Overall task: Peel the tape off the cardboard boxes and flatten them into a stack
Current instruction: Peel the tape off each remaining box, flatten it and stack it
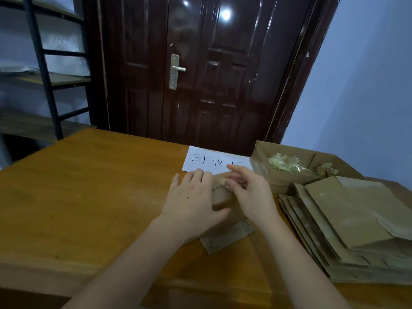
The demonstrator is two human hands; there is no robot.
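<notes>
Two hands on box (pixel 224 198): left grip (pixel 192 197) flat/open, right grip (pixel 249 192) pinching tape (pixel 225 181); paper (pixel 209 160) reads "回收".

Dark brown door (pixel 200 70) with metal handle (pixel 176 70) top centre, shelving rack (pixel 44 70) upper left, white handwritten paper (pixel 207 160) mid-frame on wooden table (pixel 89 186).

Orange-brown wooden table (pixel 89 186): smooth, semi-matt. Dark brown panelled door (pixel 211 70): high gloss, metal lever handle (pixel 177 69). Stack of flattened brown cardboard boxes (pixel 347 221): matt, rough. Crumpled clear tape (pixel 283 162): shiny plastic. White paper sheet (pixel 214 161): matt.
</notes>
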